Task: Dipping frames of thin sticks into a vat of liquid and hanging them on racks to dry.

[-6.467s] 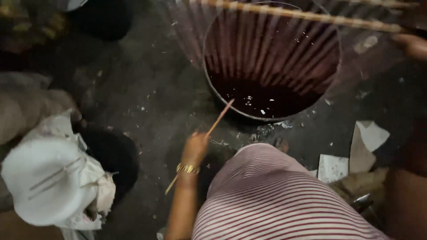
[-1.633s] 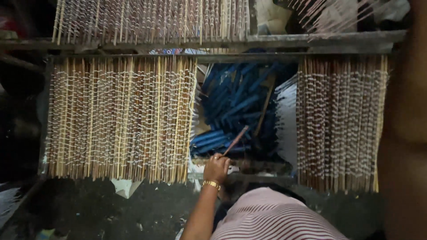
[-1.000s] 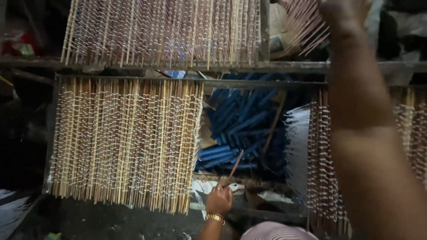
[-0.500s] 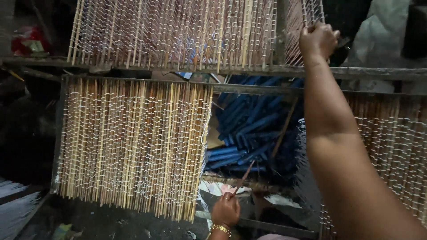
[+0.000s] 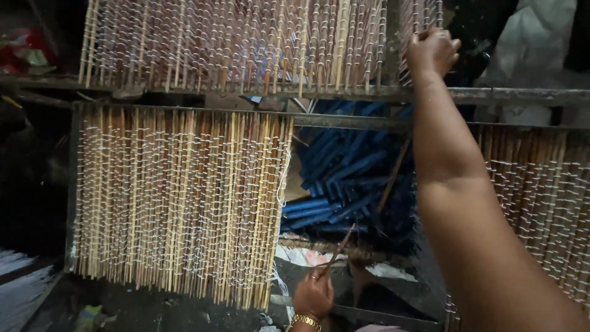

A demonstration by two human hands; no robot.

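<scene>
Three stick mats show: one top (image 5: pixel 233 43), one left (image 5: pixel 178 203), one right (image 5: pixel 541 197). Left hand (image 5: pixel 313 295) pinches one thin reddish stick (image 5: pixel 338 249), low centre. Right hand (image 5: pixel 432 52) grips the top mat's edge.

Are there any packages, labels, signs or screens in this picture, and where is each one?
No labels, signs or screens show.
Crumpled red and green wrapper: far upper left, blurred, shape unclear.
Pale sack or sheet: upper right, behind the right hand.
White and pink scraps: low centre, above the left hand.
</scene>
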